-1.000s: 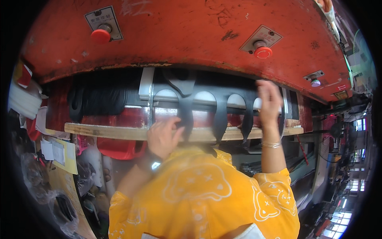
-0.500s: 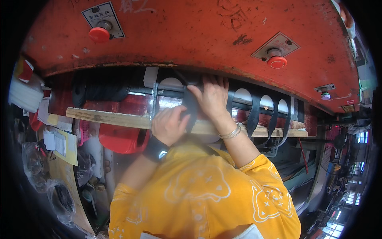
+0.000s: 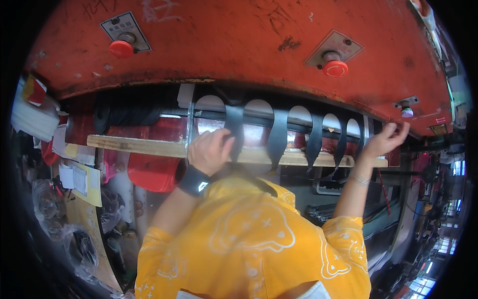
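Note:
A black sheet with rounded cut-outs [image 3: 277, 134] lies in the slot beneath the red machine body, its tapering strips hanging over a wooden edge [image 3: 134, 145]. My left hand [image 3: 208, 152] is curled at that edge, close beside the leftmost strip [image 3: 234, 130]. Its fingers are bent in, and whatever they may hold is hidden. To the right, my right hand [image 3: 384, 142] is raised past the end of the sheet with fingers apart and nothing in them. It is just below a small pale button [image 3: 407, 112] on the machine.
Two red push buttons [image 3: 121, 49] [image 3: 335, 68] stick out of the red machine front [image 3: 224, 45] above the slot. A dark roll of material [image 3: 127, 112] lies at the slot's left end. Below the wood sits a red plastic container [image 3: 153, 172]; papers [image 3: 74, 179] hang at the left.
My right hand has left the black sheet and swung right, toward the small button. My left hand stays near the leftmost strip. More of the sheet's strips now show.

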### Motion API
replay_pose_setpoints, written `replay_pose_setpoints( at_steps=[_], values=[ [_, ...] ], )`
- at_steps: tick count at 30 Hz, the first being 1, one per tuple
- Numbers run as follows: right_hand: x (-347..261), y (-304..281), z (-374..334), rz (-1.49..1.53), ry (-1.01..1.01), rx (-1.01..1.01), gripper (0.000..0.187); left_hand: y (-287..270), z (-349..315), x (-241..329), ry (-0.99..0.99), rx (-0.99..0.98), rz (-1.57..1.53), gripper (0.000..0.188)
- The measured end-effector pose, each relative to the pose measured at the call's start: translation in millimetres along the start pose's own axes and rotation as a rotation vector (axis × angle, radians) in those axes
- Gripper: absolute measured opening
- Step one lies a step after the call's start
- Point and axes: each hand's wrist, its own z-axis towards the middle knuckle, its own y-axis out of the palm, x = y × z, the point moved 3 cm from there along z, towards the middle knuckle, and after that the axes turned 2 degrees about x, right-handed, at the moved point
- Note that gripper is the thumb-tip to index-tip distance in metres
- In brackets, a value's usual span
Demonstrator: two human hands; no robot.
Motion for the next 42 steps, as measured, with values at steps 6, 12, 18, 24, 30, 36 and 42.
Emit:
replay_pose_setpoints(
  at_steps=[6,12,18,24,30,36,42],
  values=[
    [46,-6,109,-0.068,0.115,0.359,0.056,0,2,-1,-0.034,0.012,-0.039,0.016],
    [122,-35,27,-0.042,0.179,0.154,0.049,-27,4,-17,-0.062,0.187,-0.244,0.03],
    [194,-76,-46,-0.207,0.633,-0.586,0.048,-38,37,-74,-0.08,0.219,0.135,0.065],
    [151,-66,-43,-0.357,0.484,-0.647,0.06,-23,44,-93,-0.291,-0.004,-0.019,0.073],
    [130,-63,-46,-0.411,0.437,-0.547,0.063,-25,42,-85,-0.247,0.07,0.151,0.065],
    [139,-80,-51,-0.523,0.409,-0.551,0.064,-30,30,-71,-0.131,0.137,0.167,0.063],
    [113,-74,-29,-0.83,-0.048,-0.745,0.05,-46,29,-43,-0.033,-0.031,0.333,0.045]
  ],
)
